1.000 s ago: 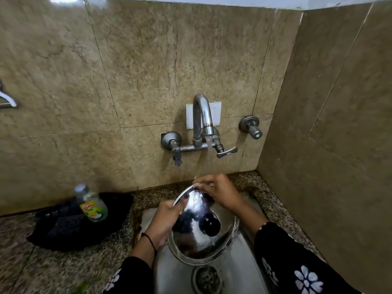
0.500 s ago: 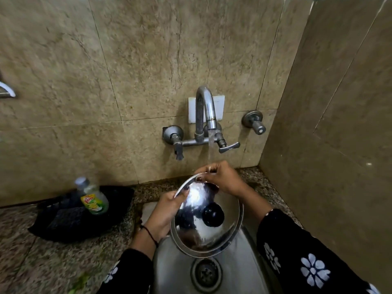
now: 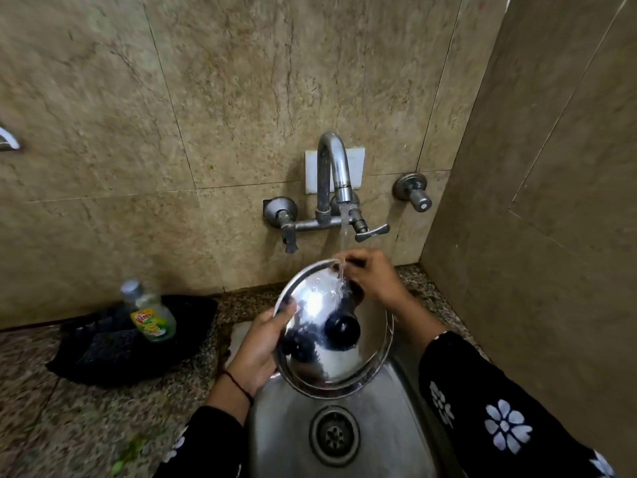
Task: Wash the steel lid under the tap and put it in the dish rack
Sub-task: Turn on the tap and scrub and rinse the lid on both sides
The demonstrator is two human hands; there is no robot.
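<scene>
Steel everywhere down here: the steel lid (image 3: 331, 326) is tilted over the sink (image 3: 275, 436), domed side and black knob (image 3: 342, 330) facing up toward the camera, its lower rim just above the basin and the drain (image 3: 334, 435) right below it. Water runs from the tap (image 3: 336, 167) on the tiled wall and lands on the lid's upper edge, splashing across the shiny surface. The left hand (image 3: 255, 350) grips the lid at its left rim, fingers wrapped behind and thumb pressed on the front. The right hand (image 3: 374, 279) is at the top rim, right in the stream, fingers curled onto the lid's edge; how firmly they pinch it I cannot tell through the water. Both sleeves are black with white flowers, and a dark thread band sits on the left wrist. Off to the left on the granite table, near its back edge by the wall, a dish soap bottle (image 3: 149, 313) with a green and yellow label stands on a black cloth (image 3: 113, 346).
</scene>
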